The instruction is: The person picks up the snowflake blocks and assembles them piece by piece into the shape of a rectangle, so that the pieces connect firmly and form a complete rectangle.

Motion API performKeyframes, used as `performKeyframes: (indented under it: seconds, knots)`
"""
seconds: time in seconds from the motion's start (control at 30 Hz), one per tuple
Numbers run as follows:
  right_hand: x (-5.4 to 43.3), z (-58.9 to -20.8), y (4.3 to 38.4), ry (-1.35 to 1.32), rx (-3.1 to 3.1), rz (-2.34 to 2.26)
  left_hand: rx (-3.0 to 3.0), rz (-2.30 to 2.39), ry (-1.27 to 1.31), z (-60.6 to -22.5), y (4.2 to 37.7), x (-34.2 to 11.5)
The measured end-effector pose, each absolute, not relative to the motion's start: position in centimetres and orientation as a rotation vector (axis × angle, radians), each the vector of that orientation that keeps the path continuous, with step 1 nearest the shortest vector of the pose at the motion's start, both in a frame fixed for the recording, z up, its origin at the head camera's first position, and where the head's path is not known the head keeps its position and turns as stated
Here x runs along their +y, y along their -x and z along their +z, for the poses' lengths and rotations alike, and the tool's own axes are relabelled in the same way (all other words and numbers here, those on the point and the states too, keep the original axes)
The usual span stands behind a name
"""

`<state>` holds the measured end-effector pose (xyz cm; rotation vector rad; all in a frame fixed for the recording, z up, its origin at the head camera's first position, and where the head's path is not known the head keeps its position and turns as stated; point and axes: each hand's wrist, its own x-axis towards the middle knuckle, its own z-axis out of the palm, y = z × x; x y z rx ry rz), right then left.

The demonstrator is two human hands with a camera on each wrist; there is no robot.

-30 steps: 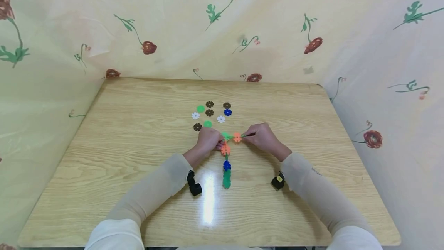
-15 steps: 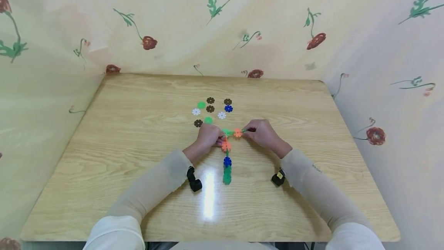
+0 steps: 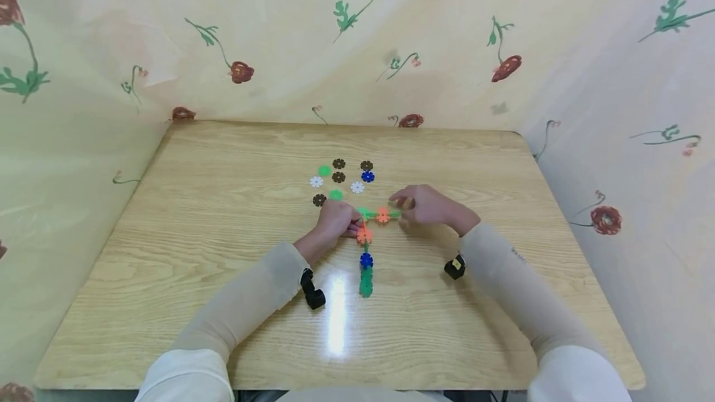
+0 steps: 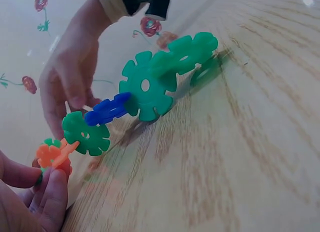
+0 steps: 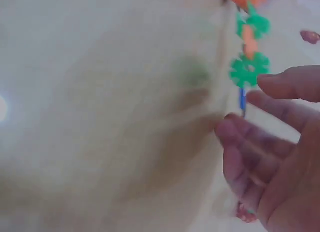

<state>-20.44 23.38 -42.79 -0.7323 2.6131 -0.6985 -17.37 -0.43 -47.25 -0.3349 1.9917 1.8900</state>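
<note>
My left hand point(image 3: 335, 222) pinches a chain of joined plastic snowflake discs at its corner, by a light green disc point(image 3: 364, 214) and an orange disc point(image 3: 365, 236). Toward me the chain runs through a blue disc point(image 3: 365, 260) to green discs point(image 3: 365, 283). A side branch points right, with another orange disc point(image 3: 382, 215) and a green disc point(image 3: 395, 214) at its end. My right hand point(image 3: 430, 206) is just off that end, thumb and fingers apart. In the left wrist view, the thumb and fingers point(image 4: 52, 192) grip orange and green discs.
Loose discs lie beyond the left hand: brown discs point(image 3: 338, 177), white discs point(image 3: 357, 187), light green discs point(image 3: 324, 170) and a blue one point(image 3: 367, 176). The wooden table point(image 3: 223, 203) meets flowered cloth point(image 3: 279, 48) at its back and sides.
The right hand has let go of the green disc at the branch's end and drawn back slightly, its fingers spreading. The left hand keeps its grip on the chain.
</note>
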Motion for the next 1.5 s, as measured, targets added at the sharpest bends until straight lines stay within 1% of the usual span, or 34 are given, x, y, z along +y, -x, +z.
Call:
performKeyframes:
  seconds: [0.13, 0.3, 0.53, 0.63, 0.73, 0.83, 0.93, 1.2, 1.37, 1.5]
  knots:
    - [22.1, -41.4, 21.0, 0.715, 2.7, -0.722, 1.978, 1.912, 0.34, -47.0, 17.6, -0.4]
    - [20.5, -40.7, 20.3, 0.74, 2.696, -0.765, 1.939, 1.936, 0.357, -46.7, 18.0, -0.4]
    - [20.9, -40.6, 19.7, 0.575, 2.709, -0.898, 1.882, 1.958, 0.36, -46.6, 18.3, -0.7]
    - [20.8, -40.3, 18.1, 0.535, 2.674, -0.9, 1.885, 1.959, 0.357, -46.6, 18.1, -0.7]
    - [19.9, -40.2, 15.6, 0.507, 2.568, -0.866, 1.882, 1.959, 0.365, -46.8, 17.9, -0.7]
    - [18.9, -41.1, 13.5, 0.489, 2.443, -0.866, 1.875, 1.962, 0.382, -46.8, 17.9, -0.7]
    - [18.0, -42.2, 12.0, 0.478, 2.391, -0.885, 1.879, 1.972, 0.392, -46.7, 17.9, -0.7]
    - [16.4, -44.1, 10.2, 0.363, 2.479, -0.876, 1.877, 1.981, 0.395, -46.8, 17.8, -0.7]
    - [15.7, -44.3, 9.6, 0.33, 2.515, -0.826, 1.886, 1.988, 0.404, -47.0, 17.6, -0.8]
    - [15.6, -44.1, 9.3, 0.353, 2.529, -0.768, 1.87, 1.987, 0.405, -47.1, 17.6, -0.8]
